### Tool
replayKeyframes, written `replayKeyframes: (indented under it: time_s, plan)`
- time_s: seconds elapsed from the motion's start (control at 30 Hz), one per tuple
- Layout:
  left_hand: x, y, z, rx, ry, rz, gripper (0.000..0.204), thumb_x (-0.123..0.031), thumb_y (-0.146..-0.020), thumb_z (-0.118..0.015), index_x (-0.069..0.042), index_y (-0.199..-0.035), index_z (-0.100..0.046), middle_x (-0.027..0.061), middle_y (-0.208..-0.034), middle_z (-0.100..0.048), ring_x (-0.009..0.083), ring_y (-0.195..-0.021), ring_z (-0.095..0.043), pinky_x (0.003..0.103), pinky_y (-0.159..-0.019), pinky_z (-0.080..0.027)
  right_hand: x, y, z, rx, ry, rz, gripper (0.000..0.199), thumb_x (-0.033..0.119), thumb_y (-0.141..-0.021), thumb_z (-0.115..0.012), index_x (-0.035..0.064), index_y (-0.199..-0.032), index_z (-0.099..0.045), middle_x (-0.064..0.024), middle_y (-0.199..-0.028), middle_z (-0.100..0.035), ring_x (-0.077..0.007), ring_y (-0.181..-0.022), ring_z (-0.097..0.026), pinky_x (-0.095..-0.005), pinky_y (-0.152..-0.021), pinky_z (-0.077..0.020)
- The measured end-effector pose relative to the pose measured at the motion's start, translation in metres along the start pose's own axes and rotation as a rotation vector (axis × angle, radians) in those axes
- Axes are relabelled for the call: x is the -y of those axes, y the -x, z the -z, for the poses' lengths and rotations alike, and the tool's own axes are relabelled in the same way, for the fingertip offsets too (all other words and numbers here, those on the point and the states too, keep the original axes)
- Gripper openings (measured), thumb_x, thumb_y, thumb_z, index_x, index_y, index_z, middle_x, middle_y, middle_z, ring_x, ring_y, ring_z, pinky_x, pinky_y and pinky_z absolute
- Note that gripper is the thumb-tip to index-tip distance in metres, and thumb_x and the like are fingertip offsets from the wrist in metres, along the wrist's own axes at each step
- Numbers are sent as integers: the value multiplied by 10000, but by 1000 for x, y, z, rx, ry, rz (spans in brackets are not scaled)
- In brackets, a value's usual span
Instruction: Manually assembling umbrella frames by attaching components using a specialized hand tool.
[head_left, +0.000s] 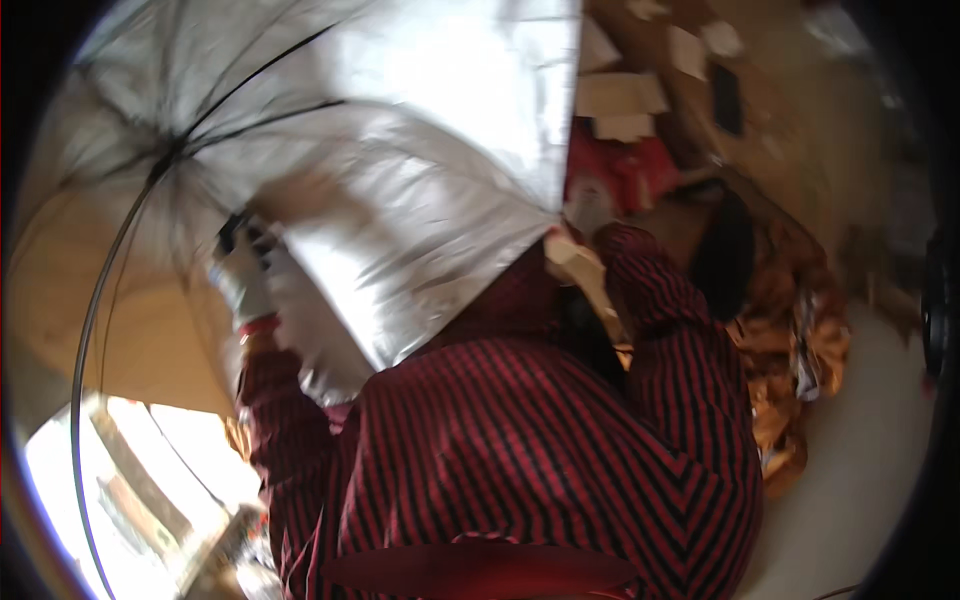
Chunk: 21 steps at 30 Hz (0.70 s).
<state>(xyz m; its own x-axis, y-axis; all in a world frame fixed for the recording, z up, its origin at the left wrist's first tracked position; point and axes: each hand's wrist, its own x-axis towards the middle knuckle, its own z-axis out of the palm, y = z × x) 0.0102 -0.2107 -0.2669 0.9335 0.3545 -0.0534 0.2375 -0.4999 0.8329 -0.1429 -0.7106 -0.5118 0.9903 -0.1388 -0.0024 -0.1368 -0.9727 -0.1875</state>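
Note:
A large open umbrella (420, 160) spreads over the left and middle, showing its silvery inner side. Its thin dark ribs meet at a hub on the left, and a dark curved shaft runs down from there. My left hand (243, 275), in a pale glove with dark fingers and a red band at the wrist, is up against the canopy near the ribs; blur hides how its fingers lie. At the canopy's right corner, my right hand (592, 208), also pale-gloved and blurred, looks closed on the umbrella's edge.
Open cardboard boxes (620, 98) and a red item (630, 172) lie beyond my right hand. A dark flat object (727, 100) is farther back. Crumpled orange-brown wrapping (790, 370) heaps beside my right arm. Bright light comes in at the lower left.

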Motion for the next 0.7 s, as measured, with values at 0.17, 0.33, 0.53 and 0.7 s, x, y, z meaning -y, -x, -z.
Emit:
replayKeyframes:
  time_s: [0.17,0.33,0.53,0.7]
  plan:
    - [-1,5,-10,7,-55,41,193,-191,-911,-617,-32,-992,-690,36,-660,-649,111,-503,-615,254,-423,-458,-24,-13,-77,91,85,-58,300,170,-739,-596,-17,-973,-615,-241,-949,-627,-376,-881,-641,-449,-742,-515]
    - [-16,0,-16,193,-96,-26,231,-189,-855,-665,-48,-1032,-711,50,-696,-666,129,-529,-638,275,-462,-490,-80,-17,-102,-108,-458,-188,224,170,-795,-578,-22,-898,-630,-201,-816,-631,-352,-777,-634,-432,-717,-513]
    - [-6,-12,-7,276,-197,17,263,-189,-833,-675,-29,-1041,-694,79,-764,-701,168,-576,-677,291,-494,-518,-16,-82,104,-541,-1594,-378,239,245,-899,-560,61,-1042,-615,-52,-922,-597,-181,-850,-552,-353,-774,-461]
    - [-8,-19,-15,297,-249,-21,221,-208,-831,-674,-17,-938,-707,92,-701,-693,189,-571,-679,312,-510,-526,131,-77,328,-878,-1756,182,561,246,-867,-396,-32,-1353,-432,-225,-1299,-551,-369,-1193,-557,-499,-1077,-399]
